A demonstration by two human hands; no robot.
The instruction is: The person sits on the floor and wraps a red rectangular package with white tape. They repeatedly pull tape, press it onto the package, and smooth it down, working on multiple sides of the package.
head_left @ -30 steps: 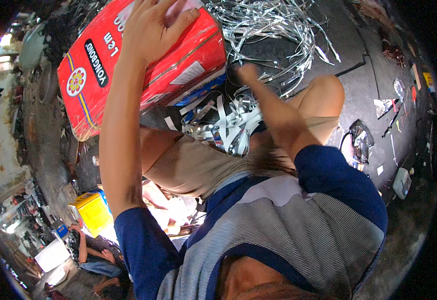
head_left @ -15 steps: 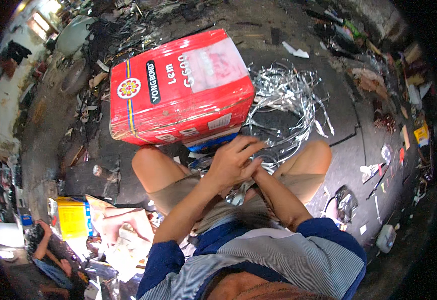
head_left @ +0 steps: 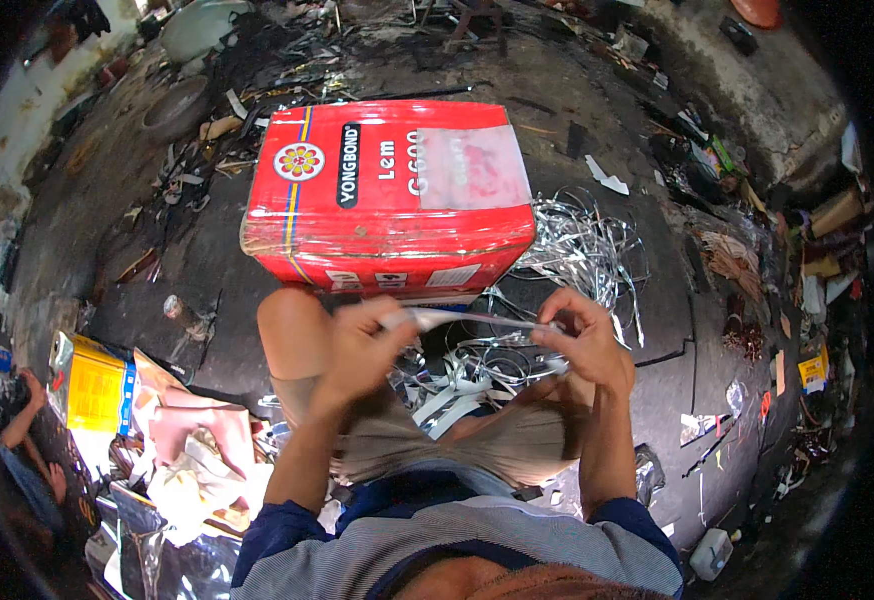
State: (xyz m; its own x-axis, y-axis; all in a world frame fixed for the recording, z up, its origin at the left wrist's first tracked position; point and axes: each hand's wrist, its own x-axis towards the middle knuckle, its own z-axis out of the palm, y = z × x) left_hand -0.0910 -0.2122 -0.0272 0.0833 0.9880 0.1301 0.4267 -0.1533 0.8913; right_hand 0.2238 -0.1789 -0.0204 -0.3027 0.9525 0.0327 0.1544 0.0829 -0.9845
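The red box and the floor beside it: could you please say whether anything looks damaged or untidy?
Yes: the red box looks scuffed and creased along its near edge, and a whitish patch covers part of its printed face. Silvery strips beside it lie in a loose, untidy tangle on the dark floor.

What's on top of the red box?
On the red box, a pale sheet covers the top's right end; print shows faintly through, the rest beneath cannot be made out.
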